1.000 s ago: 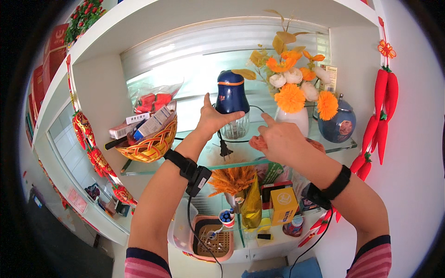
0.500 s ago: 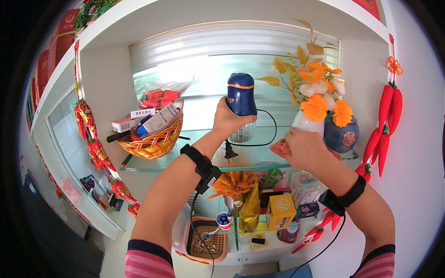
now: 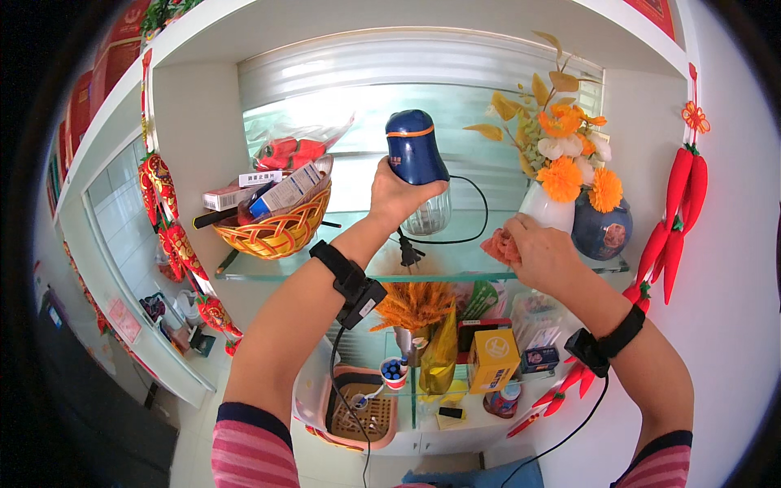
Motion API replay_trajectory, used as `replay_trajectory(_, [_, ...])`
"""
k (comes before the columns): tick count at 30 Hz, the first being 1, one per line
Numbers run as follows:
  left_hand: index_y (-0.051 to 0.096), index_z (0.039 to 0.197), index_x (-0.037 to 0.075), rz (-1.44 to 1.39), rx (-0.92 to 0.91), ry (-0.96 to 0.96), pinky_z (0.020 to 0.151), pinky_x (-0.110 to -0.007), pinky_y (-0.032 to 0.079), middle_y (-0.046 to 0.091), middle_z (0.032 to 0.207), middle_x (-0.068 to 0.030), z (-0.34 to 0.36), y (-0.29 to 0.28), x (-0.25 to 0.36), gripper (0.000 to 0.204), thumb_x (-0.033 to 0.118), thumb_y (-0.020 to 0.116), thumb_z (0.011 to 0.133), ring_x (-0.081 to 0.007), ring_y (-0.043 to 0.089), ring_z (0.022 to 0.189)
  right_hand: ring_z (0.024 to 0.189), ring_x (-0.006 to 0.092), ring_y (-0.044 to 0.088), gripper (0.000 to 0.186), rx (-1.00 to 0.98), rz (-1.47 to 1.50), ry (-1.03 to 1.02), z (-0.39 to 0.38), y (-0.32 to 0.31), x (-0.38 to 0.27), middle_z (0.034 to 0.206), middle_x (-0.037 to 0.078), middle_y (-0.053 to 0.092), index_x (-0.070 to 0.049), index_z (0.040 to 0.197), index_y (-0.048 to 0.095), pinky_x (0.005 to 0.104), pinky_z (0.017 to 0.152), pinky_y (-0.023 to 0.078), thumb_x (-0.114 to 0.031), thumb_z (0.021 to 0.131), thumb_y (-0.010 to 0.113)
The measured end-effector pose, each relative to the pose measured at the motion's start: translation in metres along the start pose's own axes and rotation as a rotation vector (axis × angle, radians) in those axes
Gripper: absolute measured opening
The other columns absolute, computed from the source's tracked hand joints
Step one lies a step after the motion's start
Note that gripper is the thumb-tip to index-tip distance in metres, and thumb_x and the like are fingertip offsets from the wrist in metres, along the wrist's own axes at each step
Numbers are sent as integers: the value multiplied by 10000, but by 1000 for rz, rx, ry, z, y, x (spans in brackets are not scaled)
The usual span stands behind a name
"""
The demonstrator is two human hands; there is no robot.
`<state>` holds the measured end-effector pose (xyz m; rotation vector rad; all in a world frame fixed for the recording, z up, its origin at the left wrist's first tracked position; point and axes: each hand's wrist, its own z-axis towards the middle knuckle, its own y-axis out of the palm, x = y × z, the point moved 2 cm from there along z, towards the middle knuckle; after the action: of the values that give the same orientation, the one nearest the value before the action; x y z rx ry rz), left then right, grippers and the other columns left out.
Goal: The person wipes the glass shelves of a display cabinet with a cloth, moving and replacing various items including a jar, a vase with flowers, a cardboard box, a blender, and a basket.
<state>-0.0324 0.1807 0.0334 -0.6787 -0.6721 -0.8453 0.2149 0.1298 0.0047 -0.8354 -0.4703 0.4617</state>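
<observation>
My left hand [image 3: 397, 195] is wrapped round a small electric blender, with a dark blue motor top [image 3: 417, 153] banded in orange over a clear ribbed jar [image 3: 429, 216]. The blender leans slightly left above the glass shelf [image 3: 342, 267]; whether its base touches the glass cannot be told. Its black cord loops out to the right, and the plug [image 3: 410, 253] lies near the shelf's front edge. A crumpled pink cloth [image 3: 499, 246] is bunched in the closed fingers of my right hand [image 3: 538, 250], in front of the white vase [image 3: 547, 208].
A woven basket [image 3: 281, 230] with boxes and a red-filled plastic bag stands left. Orange and white flowers [image 3: 561, 179] rise from the vase beside a round blue jar [image 3: 600, 232]. Below are dried stalks [image 3: 413, 307], a yellow box [image 3: 493, 359] and a pink basket [image 3: 389, 429].
The blender has tipped a little and shifted slightly left in my left hand. My right hand still holds the cloth near the vase. The whole view has moved slightly.
</observation>
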Motion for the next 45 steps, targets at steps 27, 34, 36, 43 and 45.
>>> replay_trajectory(27, [452,1148,-40,-358,-30,80,861,-314,457,577,1051,-143,-71,-103,62,738,275,838,603,-209,576,965,595,204,626,219,45,805,179,31,-12,-22,700,124,627,-1,933,598,317,574,493,-56,725,555])
replay_trajectory(34, [488,1129,-16,-422,-24,110,844,-315,462,599,1027,-114,-81,-127,64,682,273,833,617,-185,583,932,597,183,611,221,-120,980,247,31,-1,-25,702,104,623,14,944,562,314,567,497,-131,785,512])
replay_trajectory(36, [529,1089,-4,-383,-54,153,840,-305,461,612,1005,-110,-91,-130,67,618,291,822,632,-179,585,918,689,180,618,313,-245,1252,353,33,8,-13,776,104,624,41,1004,522,318,634,504,-185,791,485])
replay_trajectory(43, [508,1172,-13,-358,-193,49,863,-332,477,627,1029,-97,-146,-162,45,517,347,630,821,-187,623,890,825,155,601,342,-309,1121,129,43,17,-17,946,83,612,-1,1111,526,289,759,490,-96,782,528])
replay_trajectory(45, [525,1126,-5,-378,-69,76,753,-286,467,603,978,-57,-171,-166,48,589,321,755,692,-135,587,846,871,135,596,382,-246,976,123,47,19,-17,980,73,608,-7,1176,499,274,794,482,-79,803,537])
